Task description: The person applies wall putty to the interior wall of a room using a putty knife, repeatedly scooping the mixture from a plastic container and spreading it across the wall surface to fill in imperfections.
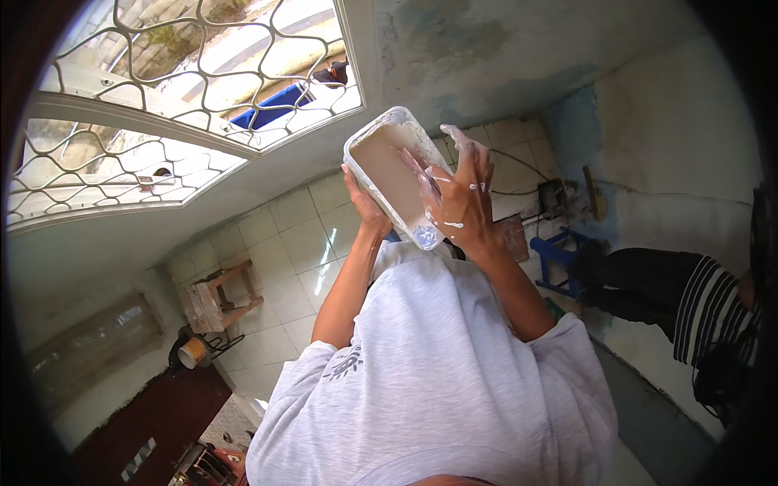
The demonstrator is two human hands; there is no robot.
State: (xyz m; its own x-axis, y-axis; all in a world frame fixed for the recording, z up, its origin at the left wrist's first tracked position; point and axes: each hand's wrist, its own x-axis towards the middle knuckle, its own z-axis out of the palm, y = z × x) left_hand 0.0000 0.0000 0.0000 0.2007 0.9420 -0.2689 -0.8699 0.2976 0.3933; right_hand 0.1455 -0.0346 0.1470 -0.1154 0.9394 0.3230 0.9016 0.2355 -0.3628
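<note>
Wearing a pale grey shirt (462, 364), the person holds a white tub (369, 128) out in front of the body, over the floor. The left hand (369, 209) has its grip clamped on the tub's left side; the right hand (466, 198), flecked with white, has its grip apart, fingers spread over the pale mix (379, 160) inside; whether the fingertips touch it cannot be told. Handling this well likely calls for a firm left hold, a level tub so nothing slops over, and slow right fingers run along the walls and corners, where paste clings. Beyond lie floor tiles (292, 215), a wooden stool (212, 300) to the left and a blue stool (553, 246) to the right, near another person (636, 271) in dark trousers. Farthest off, past a window (352, 57) with a curving grille, is bright ground outdoors.
</note>
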